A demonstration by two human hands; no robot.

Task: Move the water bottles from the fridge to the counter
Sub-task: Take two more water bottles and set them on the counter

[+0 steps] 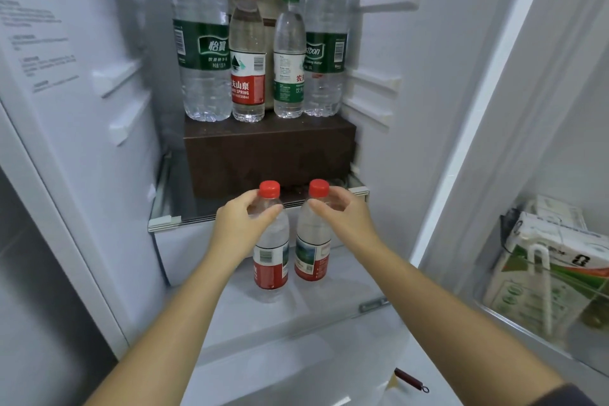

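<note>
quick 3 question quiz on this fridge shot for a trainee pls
1. True or false: the green-capped bottle stands upright on the brown box.
2. The left hand grips a low bottle whose cap is: A red, B green, C blue.
3. Fill in: the right hand grips the neighbouring bottle just below its ____.
Key: 1 true; 2 A; 3 cap

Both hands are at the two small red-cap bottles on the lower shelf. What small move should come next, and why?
Probably lift both a little and draw them out of the fridge. The left hand curls round the shoulder of the left bottle, the right hand round the right bottle; both bottles stand upright on the lower shelf.
</note>
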